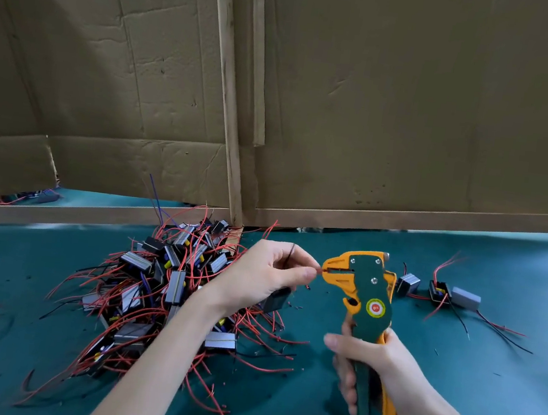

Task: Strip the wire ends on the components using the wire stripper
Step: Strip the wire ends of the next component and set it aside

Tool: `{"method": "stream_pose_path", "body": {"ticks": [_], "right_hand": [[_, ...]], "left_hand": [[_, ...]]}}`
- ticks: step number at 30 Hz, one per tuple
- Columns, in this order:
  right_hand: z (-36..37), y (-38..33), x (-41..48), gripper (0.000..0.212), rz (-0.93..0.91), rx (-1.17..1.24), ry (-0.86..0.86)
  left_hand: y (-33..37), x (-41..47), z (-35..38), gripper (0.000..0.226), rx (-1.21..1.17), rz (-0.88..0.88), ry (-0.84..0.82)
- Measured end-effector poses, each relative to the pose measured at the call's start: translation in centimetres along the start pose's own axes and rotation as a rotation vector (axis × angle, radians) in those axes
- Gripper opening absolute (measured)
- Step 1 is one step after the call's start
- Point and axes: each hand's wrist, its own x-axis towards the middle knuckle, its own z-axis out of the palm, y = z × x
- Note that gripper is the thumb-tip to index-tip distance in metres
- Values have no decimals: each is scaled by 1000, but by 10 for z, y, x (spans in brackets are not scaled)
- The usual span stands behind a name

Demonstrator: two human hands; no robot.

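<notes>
The left hand (268, 272) pinches a red wire end (318, 271) between thumb and forefinger, its tip right at the mouth of the wire stripper (372, 298). The component (277, 300) that the wire belongs to hangs just under that palm, a dark little block half tucked behind the fingers. A thin black wire (291, 253) loops over the knuckles. Just right of the pinch, the right hand (380, 368) is wrapped round the stripper's green and orange handles, holding the tool upright with its head level with the left fingertips.

To do this well, I'd say the wire should go in straight and square to the jaws, with only a short length past the blade. The pinch should stay close behind so the wire can't buckle, followed by one firm, full squeeze.

Left of the left wrist sits a heap of components (166, 284) bristling with red leads. Beyond the stripper, on the right hand's far side, a few separate components (441, 291) lie on the green table (470, 397), perhaps done ones. Cardboard (416, 104) walls off the back.

I can't see how far the wire tip sits inside the jaws. The right fingers are blurred, so I can't tell how hard they squeeze. The held component is mostly hidden, and the lower forearms are cut off.
</notes>
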Motion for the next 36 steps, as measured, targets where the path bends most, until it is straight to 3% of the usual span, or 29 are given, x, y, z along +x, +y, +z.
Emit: {"method": "stream_pose_path", "body": {"ticks": [7,11,15,22,29,36], "right_hand": [[-10,-8,9,11,51,297,-77],[-24,-11,12,8,29,331,-29],[-29,-15,12,8,24,312,0],[-33,-13,14,14,30,282,-63],[-34,-10,14,28,11,198,-170],[-35,-11,13,41,-8,169,-234]], "left_hand": [[-31,5,33,19,11,-176,31],[-48,4,55,15,298,-124,-34],[-51,2,50,28,286,-86,-54],[-38,0,43,48,83,-111,111],[-25,9,35,29,64,52,229],[-19,8,28,25,77,92,256]]}}
